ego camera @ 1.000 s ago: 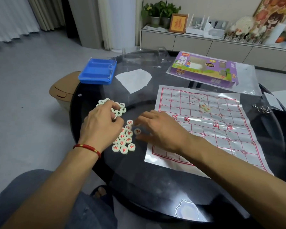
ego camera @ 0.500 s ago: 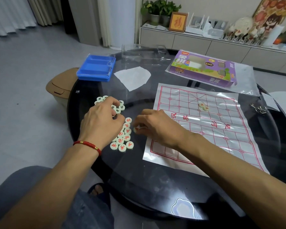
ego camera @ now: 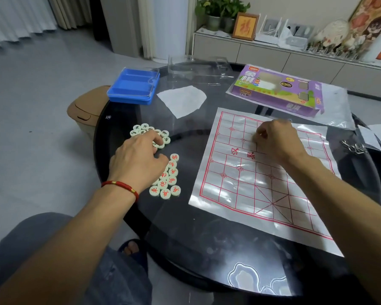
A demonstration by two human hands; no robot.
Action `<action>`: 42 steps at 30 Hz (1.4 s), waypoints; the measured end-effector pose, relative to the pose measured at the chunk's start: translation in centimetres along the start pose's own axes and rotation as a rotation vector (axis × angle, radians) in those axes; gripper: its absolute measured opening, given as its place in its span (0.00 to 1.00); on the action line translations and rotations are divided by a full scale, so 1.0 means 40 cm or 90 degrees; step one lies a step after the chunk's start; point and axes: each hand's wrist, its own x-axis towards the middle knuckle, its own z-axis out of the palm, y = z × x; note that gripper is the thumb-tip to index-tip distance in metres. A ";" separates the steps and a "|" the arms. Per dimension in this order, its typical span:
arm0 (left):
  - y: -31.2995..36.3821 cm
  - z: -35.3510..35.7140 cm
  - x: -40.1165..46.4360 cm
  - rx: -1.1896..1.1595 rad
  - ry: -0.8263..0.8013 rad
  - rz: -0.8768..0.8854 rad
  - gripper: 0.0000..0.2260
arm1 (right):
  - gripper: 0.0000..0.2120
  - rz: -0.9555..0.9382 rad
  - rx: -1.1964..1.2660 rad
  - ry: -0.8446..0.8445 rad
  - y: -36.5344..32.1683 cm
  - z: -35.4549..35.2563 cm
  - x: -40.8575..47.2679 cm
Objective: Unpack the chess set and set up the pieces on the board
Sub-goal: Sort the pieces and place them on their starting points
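Lying flat on the black table [ego camera: 207,249], the red-gridded board [ego camera: 262,186] sits beneath the right hand [ego camera: 275,139], fingers curled, contents indiscernible, while the left hand [ego camera: 136,161] rests loosely curled on the pale round pieces [ego camera: 167,179] beside it.

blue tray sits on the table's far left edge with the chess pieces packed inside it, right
Not quite. In the head view the blue tray does sit at the table's far left edge, but it holds no pieces; the chess pieces lie loose on the table near the left hand.
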 end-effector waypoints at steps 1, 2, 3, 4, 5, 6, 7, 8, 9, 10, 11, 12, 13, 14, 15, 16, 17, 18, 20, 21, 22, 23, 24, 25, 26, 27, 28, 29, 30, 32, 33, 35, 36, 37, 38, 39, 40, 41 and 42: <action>-0.002 0.000 0.000 0.001 -0.002 -0.003 0.12 | 0.09 -0.006 -0.027 0.013 -0.012 -0.003 -0.003; -0.004 0.000 0.001 0.001 -0.002 -0.006 0.12 | 0.11 -0.030 -0.058 0.037 -0.032 -0.008 -0.010; -0.007 -0.001 0.002 0.002 0.000 -0.009 0.12 | 0.13 -0.074 -0.078 0.060 -0.062 -0.015 -0.019; -0.009 -0.001 0.003 0.003 0.002 -0.010 0.12 | 0.14 -0.134 -0.059 0.066 -0.103 -0.022 -0.033; -0.011 -0.002 0.004 0.003 0.006 -0.011 0.12 | 0.14 -0.208 -0.010 0.052 -0.153 -0.028 -0.051; -0.011 -0.002 0.005 0.002 0.009 -0.011 0.12 | 0.14 -0.297 0.050 0.026 -0.205 -0.033 -0.070; -0.010 -0.002 0.005 0.002 0.012 -0.010 0.12 | 0.15 -0.387 0.087 -0.009 -0.254 -0.032 -0.086; -0.008 -0.002 0.006 0.002 0.012 -0.008 0.11 | 0.17 -0.464 0.100 -0.041 -0.295 -0.024 -0.101; -0.005 -0.002 0.005 0.002 0.013 -0.006 0.11 | 0.18 -0.519 0.101 -0.066 -0.325 -0.010 -0.111; -0.002 -0.002 0.004 0.001 0.013 -0.004 0.11 | 0.19 -0.548 0.100 -0.081 -0.344 0.005 -0.119; -0.001 -0.002 0.003 -0.001 0.013 -0.002 0.11 | 0.19 -0.558 0.099 -0.085 -0.352 0.019 -0.123; -0.002 -0.002 0.002 -0.002 0.014 0.001 0.11 | 0.18 -0.560 0.098 -0.076 -0.353 0.030 -0.125; -0.003 -0.002 0.002 -0.002 0.015 0.003 0.11 | 0.16 -0.558 0.094 -0.067 -0.351 0.034 -0.126; -0.005 -0.002 0.002 -0.003 0.017 0.004 0.11 | 0.15 -0.553 0.088 -0.062 -0.349 0.035 -0.127; -0.007 -0.003 0.003 -0.003 0.019 0.003 0.11 | 0.13 -0.549 0.080 -0.056 -0.347 0.035 -0.126; -0.007 -0.003 0.004 -0.004 0.021 0.003 0.11 | 0.12 -0.547 0.071 -0.046 -0.345 0.032 -0.125; -0.007 -0.004 0.004 -0.006 0.021 0.003 0.12 | 0.11 -0.544 0.064 -0.037 -0.342 0.028 -0.122; -0.005 -0.003 0.004 -0.009 0.020 0.003 0.12 | 0.11 -0.537 0.062 -0.034 -0.339 0.024 -0.121; 0.000 -0.002 0.001 -0.012 0.019 0.006 0.11 | 0.10 -0.517 0.066 -0.041 -0.333 0.018 -0.121; 0.002 -0.002 0.000 -0.013 0.020 0.006 0.11 | 0.11 -0.512 0.060 -0.045 -0.331 0.015 -0.120; 0.004 -0.002 -0.001 -0.015 0.020 0.006 0.11 | 0.11 -0.507 0.052 -0.052 -0.330 0.011 -0.119; 0.005 -0.002 -0.002 -0.017 0.022 0.006 0.11 | 0.11 -0.500 0.055 -0.058 -0.327 0.006 -0.114; 0.005 -0.003 -0.003 -0.020 0.023 0.007 0.11 | 0.11 -0.486 0.064 -0.060 -0.322 -0.003 -0.107; 0.006 -0.004 -0.003 -0.022 0.023 0.008 0.11 | 0.11 -0.461 0.077 -0.053 -0.309 -0.013 -0.096; 0.005 -0.005 -0.004 -0.022 0.021 0.008 0.11 | 0.11 -0.421 0.088 -0.044 -0.288 -0.025 -0.081; 0.005 -0.005 -0.005 -0.023 0.021 0.008 0.11 | 0.10 -0.368 0.094 -0.033 -0.258 -0.036 -0.063; 0.004 -0.006 -0.005 -0.024 0.022 0.007 0.11 | 0.09 -0.304 0.090 -0.021 -0.218 -0.047 -0.044; 0.004 -0.006 -0.006 -0.024 0.022 0.007 0.11 | 0.09 -0.237 0.077 -0.007 -0.166 -0.053 -0.027; 0.004 -0.007 -0.007 -0.024 0.020 0.006 0.11 | 0.08 -0.169 0.061 0.002 -0.110 -0.058 -0.014; 0.005 -0.007 -0.008 -0.024 0.017 0.005 0.11 | 0.07 -0.037 0.035 -0.003 0.001 -0.064 -0.005; 0.005 -0.007 -0.007 -0.023 0.016 0.005 0.11 | 0.07 0.018 0.028 -0.010 0.050 -0.066 -0.008; 0.009 -0.006 -0.007 -0.025 0.013 0.008 0.11 | 0.07 0.090 0.019 -0.012 0.122 -0.068 -0.020; 0.011 -0.006 -0.006 -0.028 0.014 0.010 0.11 | 0.08 0.108 0.023 -0.014 0.144 -0.067 -0.023; 0.013 -0.004 -0.007 -0.030 0.015 0.012 0.11 | 0.08 0.116 0.035 -0.019 0.158 -0.065 -0.025; 0.014 -0.004 -0.007 -0.032 0.014 0.014 0.11 | 0.08 0.121 0.049 -0.023 0.163 -0.064 -0.025; 0.015 -0.003 -0.008 -0.033 0.012 0.016 0.11 | 0.09 0.128 0.055 -0.025 0.163 -0.065 -0.024; 0.015 -0.002 -0.008 -0.034 0.011 0.019 0.11 | 0.09 0.133 0.052 -0.017 0.160 -0.066 -0.021; 0.014 -0.003 -0.008 -0.035 0.010 0.021 0.11 | 0.10 0.127 0.039 0.004 0.154 -0.068 -0.018; 0.013 -0.003 -0.009 -0.035 0.010 0.023 0.11 | 0.11 0.106 0.025 0.031 0.142 -0.070 -0.016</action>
